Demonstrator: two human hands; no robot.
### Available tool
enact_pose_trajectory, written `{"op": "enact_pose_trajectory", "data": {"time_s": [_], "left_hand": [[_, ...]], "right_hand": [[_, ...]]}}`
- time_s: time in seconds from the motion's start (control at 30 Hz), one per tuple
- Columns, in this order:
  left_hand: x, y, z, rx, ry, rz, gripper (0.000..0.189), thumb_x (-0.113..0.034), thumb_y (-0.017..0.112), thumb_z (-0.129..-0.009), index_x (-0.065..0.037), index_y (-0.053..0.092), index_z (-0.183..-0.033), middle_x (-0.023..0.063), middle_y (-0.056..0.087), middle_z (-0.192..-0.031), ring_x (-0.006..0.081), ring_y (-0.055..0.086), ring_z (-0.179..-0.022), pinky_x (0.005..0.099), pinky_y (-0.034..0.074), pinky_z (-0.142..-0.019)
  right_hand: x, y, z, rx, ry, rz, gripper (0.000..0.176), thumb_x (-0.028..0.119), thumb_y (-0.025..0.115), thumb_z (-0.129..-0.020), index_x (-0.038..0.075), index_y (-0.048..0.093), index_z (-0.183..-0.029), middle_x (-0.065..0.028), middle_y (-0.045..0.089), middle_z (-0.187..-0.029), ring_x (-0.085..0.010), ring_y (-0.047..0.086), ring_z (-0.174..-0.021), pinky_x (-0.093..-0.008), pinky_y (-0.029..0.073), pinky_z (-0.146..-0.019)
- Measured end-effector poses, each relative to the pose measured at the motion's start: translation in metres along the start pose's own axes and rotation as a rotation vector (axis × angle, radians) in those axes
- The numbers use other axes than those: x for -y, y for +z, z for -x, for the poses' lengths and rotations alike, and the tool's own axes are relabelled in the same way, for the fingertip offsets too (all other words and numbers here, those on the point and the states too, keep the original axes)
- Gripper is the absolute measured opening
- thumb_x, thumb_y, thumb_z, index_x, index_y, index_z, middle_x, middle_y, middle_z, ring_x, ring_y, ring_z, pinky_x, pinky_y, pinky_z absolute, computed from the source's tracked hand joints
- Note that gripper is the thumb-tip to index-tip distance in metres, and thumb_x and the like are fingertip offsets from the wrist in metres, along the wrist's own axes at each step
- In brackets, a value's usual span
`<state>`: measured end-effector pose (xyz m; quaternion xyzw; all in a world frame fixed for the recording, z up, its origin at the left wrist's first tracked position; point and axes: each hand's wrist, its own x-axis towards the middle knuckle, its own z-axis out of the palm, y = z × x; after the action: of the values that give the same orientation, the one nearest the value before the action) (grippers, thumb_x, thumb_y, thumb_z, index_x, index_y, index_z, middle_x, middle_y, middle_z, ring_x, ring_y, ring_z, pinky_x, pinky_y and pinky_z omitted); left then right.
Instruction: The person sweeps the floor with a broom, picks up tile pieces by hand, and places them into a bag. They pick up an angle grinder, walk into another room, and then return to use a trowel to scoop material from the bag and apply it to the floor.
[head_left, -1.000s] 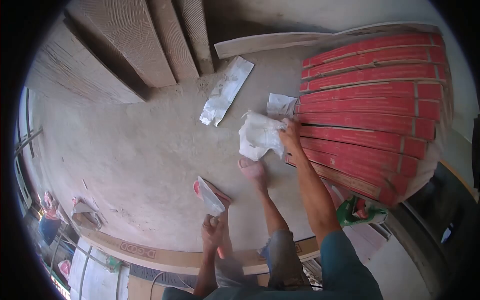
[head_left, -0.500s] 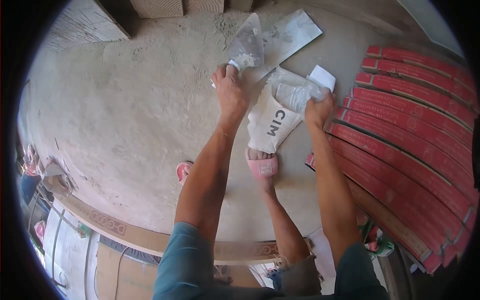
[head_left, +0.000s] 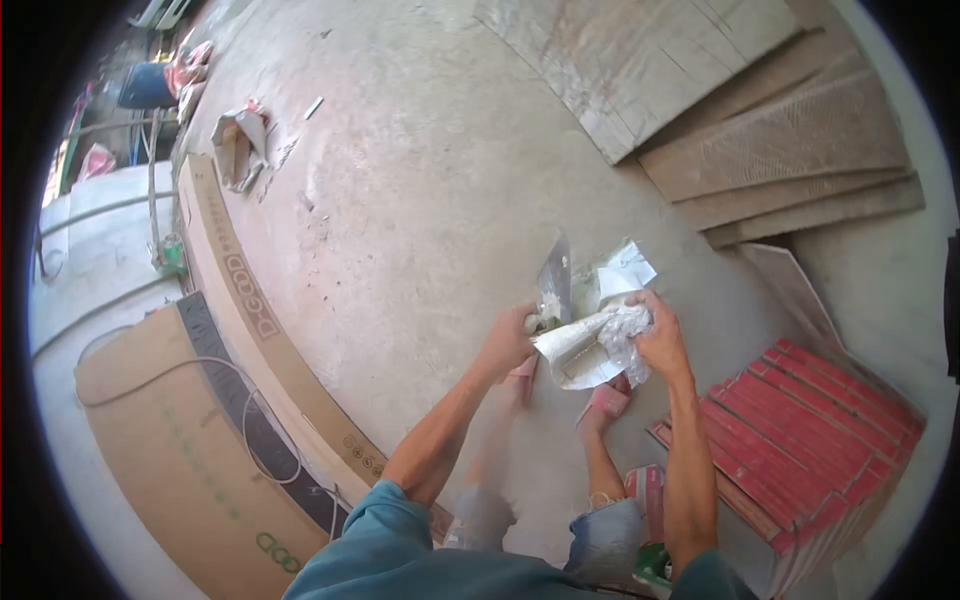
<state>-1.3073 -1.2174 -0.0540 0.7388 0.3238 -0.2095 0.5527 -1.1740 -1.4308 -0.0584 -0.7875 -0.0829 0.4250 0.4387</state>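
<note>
Hemmed at right by boxes (head_left: 810, 430), beyond by boards (head_left: 800, 140) — open concrete floor (head_left: 400, 200) leftward. Grips trowel (head_left: 553, 288) in left hand (head_left: 510, 342), clutches crumpled bag (head_left: 588, 348) in right hand (head_left: 660, 340).

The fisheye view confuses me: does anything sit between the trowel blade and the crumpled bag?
Nothing visible does. The left hand holds the trowel blade-up close beside the crumpled bag, which the right hand grips; no other object shows between them.
</note>
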Motion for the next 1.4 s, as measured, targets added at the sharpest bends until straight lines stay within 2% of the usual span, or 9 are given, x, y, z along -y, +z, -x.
{"op": "enact_pose_trajectory", "data": {"time_s": [0.13,0.27,0.53,0.63,0.73,0.9,1.07,1.17,1.4], "left_hand": [[0.000,-0.137,0.073,-0.031,-0.108,0.285,0.012,-0.001,0.060,-0.074,-0.004,0.059,-0.085,0.0002,0.061,-0.075,0.0087,0.056,-0.075,0.0285,0.046,-0.065],[0.022,-0.242,0.109,-0.195,0.044,0.686,0.018,-0.003,0.061,-0.074,-0.003,0.059,-0.092,0.0015,0.061,-0.080,0.0084,0.055,-0.076,0.0269,0.046,-0.067],[0.023,-0.464,0.184,-0.385,0.107,1.062,0.030,-0.004,0.061,-0.065,-0.001,0.058,-0.095,0.0007,0.057,-0.081,0.0100,0.053,-0.070,0.0234,0.045,-0.066],[0.030,-0.534,0.188,-0.383,0.098,1.059,0.034,-0.003,0.060,-0.064,0.001,0.057,-0.098,0.0030,0.057,-0.085,0.0107,0.055,-0.074,0.0246,0.047,-0.069],[0.059,-0.594,0.168,-0.356,0.109,1.159,0.039,-0.004,0.059,-0.064,0.004,0.059,-0.102,0.0036,0.058,-0.090,0.0134,0.055,-0.085,0.0266,0.046,-0.075],[0.095,-0.684,0.111,-0.533,0.008,1.274,0.036,-0.003,0.061,-0.067,0.004,0.060,-0.103,0.0050,0.061,-0.083,0.0128,0.059,-0.072,0.0270,0.049,-0.063],[0.191,-0.722,0.054,-0.874,0.008,0.604,0.023,-0.006,0.064,-0.080,0.002,0.057,-0.100,0.0061,0.060,-0.077,0.0124,0.056,-0.062,0.0263,0.049,-0.055],[0.164,-0.769,0.090,-0.918,-0.393,1.045,0.021,-0.016,0.068,-0.084,-0.002,0.057,-0.094,0.0040,0.059,-0.071,0.0128,0.058,-0.063,0.0275,0.047,-0.049],[0.247,-0.785,0.043,-1.151,-0.373,1.488,0.035,-0.025,0.072,-0.084,-0.002,0.052,-0.102,0.0048,0.061,-0.080,0.0162,0.062,-0.057,0.0282,0.047,-0.047]], "right_hand": [[0.140,0.075,-0.019,0.206,-0.126,0.104,0.036,-0.001,0.062,-0.074,0.004,0.053,-0.109,-0.0066,0.059,-0.097,-0.0164,0.056,-0.091,-0.0283,0.045,-0.083],[0.229,0.194,-0.050,0.243,-0.335,-0.003,0.029,0.005,0.061,-0.082,0.005,0.053,-0.110,-0.0049,0.058,-0.095,-0.0142,0.055,-0.087,-0.0274,0.046,-0.079],[0.366,0.415,-0.091,0.860,0.288,-0.855,0.028,0.012,0.059,-0.089,0.003,0.056,-0.115,-0.0034,0.061,-0.099,-0.0110,0.058,-0.090,-0.0245,0.049,-0.077],[0.423,0.470,-0.108,0.947,0.389,-0.874,0.030,0.011,0.062,-0.087,0.003,0.056,-0.115,-0.0046,0.062,-0.100,-0.0121,0.059,-0.091,-0.0262,0.049,-0.077],[0.477,0.513,-0.140,0.951,0.369,-0.734,0.031,0.011,0.064,-0.085,0.003,0.055,-0.115,-0.0058,0.062,-0.101,-0.0132,0.059,-0.092,-0.0278,0.050,-0.077],[0.548,0.573,-0.222,0.847,0.215,-0.302,0.035,0.010,0.067,-0.083,0.003,0.055,-0.114,-0.0078,0.062,-0.103,-0.0150,0.060,-0.093,-0.0306,0.051,-0.078],[0.635,0.620,-0.285,0.767,0.106,-0.049,0.042,0.008,0.070,-0.079,0.002,0.051,-0.117,-0.0128,0.059,-0.110,-0.0187,0.059,-0.099,-0.0345,0.050,-0.082],[0.675,0.659,-0.325,0.517,-0.018,0.134,0.050,0.011,0.070,-0.080,0.001,0.045,-0.122,-0.0156,0.056,-0.114,-0.0215,0.058,-0.101,-0.0359,0.050,-0.082],[0.662,0.814,-0.534,0.368,-0.370,0.236,0.058,0.002,0.069,-0.078,-0.004,0.038,-0.126,-0.0147,0.055,-0.109,-0.0194,0.058,-0.096,-0.0297,0.052,-0.075]]}}
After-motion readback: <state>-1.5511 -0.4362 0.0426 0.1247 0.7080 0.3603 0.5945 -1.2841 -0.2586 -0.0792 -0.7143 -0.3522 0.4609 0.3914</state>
